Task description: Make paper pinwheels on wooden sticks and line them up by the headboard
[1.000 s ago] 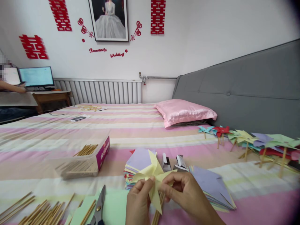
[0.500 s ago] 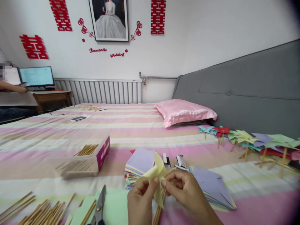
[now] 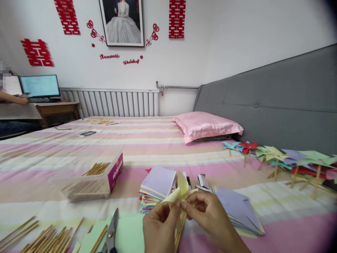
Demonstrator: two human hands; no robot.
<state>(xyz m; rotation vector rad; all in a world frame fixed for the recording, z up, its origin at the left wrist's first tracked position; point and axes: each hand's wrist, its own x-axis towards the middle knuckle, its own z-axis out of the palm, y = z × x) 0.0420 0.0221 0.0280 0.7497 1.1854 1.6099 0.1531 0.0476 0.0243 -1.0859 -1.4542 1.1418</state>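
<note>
Between my hands is a pale yellow paper pinwheel (image 3: 181, 188), its blades curled in toward the centre. My left hand (image 3: 161, 221) pinches it from the left with thumb and fingers. From the right, my right hand (image 3: 207, 214) pinches near its centre, the fingertips almost touching those of the left. Thin wooden sticks (image 3: 179, 233) show below the paper; whether one is fixed to it I cannot tell. Just behind my left hand stands a stack of coloured paper squares (image 3: 158, 181). Beside my right hand lie slit paper sheets (image 3: 234, 203), lilac on top.
Scissors (image 3: 112, 232) lie on green paper (image 3: 129, 228), near loose wooden sticks (image 3: 51, 240). A clear plastic box (image 3: 89, 193) holds more sticks. Finished pinwheels (image 3: 295, 158) line the right by the grey headboard (image 3: 276, 98). A pink pillow (image 3: 207, 126) lies farther back. Someone's arm (image 3: 13, 98) rests at a desk.
My left hand's fingertips have moved slightly right, closer to my right ones. The yellow paper has turned a little, and its lower blade is now mostly hidden behind my fingers.
</note>
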